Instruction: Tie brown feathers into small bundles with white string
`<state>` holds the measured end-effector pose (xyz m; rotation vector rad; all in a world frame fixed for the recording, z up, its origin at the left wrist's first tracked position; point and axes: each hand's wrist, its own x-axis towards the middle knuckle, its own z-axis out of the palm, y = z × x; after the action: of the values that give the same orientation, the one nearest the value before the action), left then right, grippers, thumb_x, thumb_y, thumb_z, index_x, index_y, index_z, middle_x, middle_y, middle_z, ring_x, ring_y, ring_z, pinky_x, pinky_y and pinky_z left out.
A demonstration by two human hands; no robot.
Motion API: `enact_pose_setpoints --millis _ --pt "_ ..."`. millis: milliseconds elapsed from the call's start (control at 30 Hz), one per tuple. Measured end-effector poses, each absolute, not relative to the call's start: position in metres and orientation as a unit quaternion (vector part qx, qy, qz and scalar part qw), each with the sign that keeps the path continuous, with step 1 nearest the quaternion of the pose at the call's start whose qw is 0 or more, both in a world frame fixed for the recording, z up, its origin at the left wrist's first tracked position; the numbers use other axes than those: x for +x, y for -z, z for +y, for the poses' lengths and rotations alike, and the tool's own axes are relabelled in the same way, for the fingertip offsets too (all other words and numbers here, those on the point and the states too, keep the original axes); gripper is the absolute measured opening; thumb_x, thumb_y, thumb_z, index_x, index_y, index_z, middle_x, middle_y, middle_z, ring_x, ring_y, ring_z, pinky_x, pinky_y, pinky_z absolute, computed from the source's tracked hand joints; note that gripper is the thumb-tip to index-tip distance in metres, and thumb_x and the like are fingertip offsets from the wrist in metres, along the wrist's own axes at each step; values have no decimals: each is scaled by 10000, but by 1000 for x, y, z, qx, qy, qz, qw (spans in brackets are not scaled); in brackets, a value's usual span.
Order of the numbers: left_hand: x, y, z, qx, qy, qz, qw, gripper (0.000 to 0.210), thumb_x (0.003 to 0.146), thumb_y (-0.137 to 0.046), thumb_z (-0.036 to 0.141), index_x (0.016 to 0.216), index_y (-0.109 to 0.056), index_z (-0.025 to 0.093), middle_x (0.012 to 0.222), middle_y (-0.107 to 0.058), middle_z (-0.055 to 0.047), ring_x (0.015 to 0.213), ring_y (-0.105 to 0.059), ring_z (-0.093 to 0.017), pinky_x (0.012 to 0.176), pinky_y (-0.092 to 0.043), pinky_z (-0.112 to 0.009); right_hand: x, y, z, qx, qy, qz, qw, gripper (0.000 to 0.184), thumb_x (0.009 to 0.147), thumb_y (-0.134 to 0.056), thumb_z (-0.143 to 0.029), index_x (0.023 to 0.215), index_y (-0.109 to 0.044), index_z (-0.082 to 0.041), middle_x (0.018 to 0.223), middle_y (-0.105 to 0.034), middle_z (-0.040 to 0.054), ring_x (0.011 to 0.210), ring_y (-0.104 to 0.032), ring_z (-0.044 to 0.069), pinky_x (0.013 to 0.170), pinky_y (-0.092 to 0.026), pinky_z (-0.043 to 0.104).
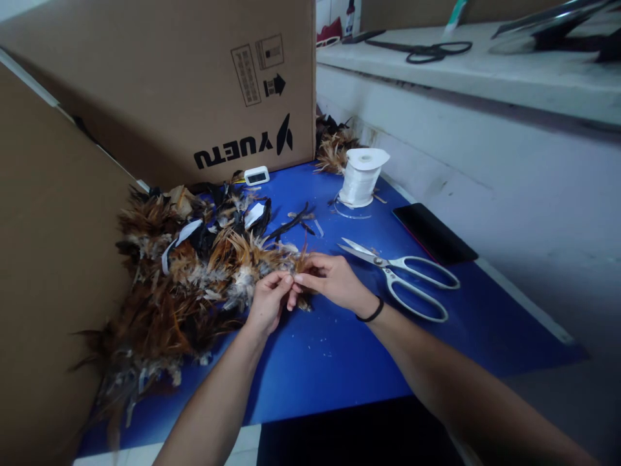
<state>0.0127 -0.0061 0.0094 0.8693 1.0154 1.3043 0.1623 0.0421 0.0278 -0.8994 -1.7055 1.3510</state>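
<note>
Over the blue tabletop (334, 369), my left hand (272, 294) and my right hand (332, 281) meet, fingertips pinched together. Brown feathers (305, 259) stick up from behind the fingers of my right hand, which wears a black band at the wrist. What the left fingertips pinch is small and mostly covered; it appears to be part of the same feathers. Just left of my hands lies a large heap of brown, black and grey feathers (165, 310). Right of my right hand rest open scissors (388, 264) with white handles.
A white spool of thin cord (359, 181) stands at the back, near a black phone (434, 233). Cardboard boxes (160, 84) wall off the left and back. A small white digital display (256, 176) sits by the box. Black scissors (436, 50) lie on the ledge (485, 84).
</note>
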Motion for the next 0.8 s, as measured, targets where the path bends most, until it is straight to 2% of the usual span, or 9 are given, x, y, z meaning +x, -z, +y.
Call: enact_pose_setpoints --millis 233,367,467,633,800 --pt "13 -9 -7 375 -563 433 596 220 749 -669 329 695 -606 125 587 -598 8 381 -455 -47 356 -339 -167 162 -29 42 -359 -525 -667 387 157 734 -644 -302 705 -620 -150 681 -602 8 612 -549 117 563 -433 238" --pt "9 -12 -5 346 -597 421 589 183 742 -679 302 736 -623 127 596 -602 6 378 -438 -37 355 -310 -155 172 -31 50 -366 -503 -684 382 115 733 -637 -263 761 -647 -153 707 -629 10 617 -542 111 578 -429 240" --pt "4 -14 -2 315 -630 409 581 164 720 -698 272 730 -616 130 601 -598 7 393 -436 -30 364 -301 -143 181 -34 56 -366 -418 -763 331 63 741 -614 -192 749 -672 -169 740 -626 6 617 -528 99 594 -407 234" --pt "-4 -16 3 269 -665 407 565 159 686 -722 228 724 -607 124 588 -575 16 400 -410 -17 376 -297 -132 180 -32 51 -340 -284 -873 202 85 742 -600 -120 713 -659 -174 727 -603 12 675 -530 119 635 -378 240" --pt "-5 -15 4 264 -659 408 574 156 685 -719 221 729 -604 124 584 -553 20 408 -403 -20 374 -289 -134 171 -23 46 -327 -222 -905 154 119 781 -541 -91 708 -607 -159 748 -601 43 725 -528 145 713 -383 267"
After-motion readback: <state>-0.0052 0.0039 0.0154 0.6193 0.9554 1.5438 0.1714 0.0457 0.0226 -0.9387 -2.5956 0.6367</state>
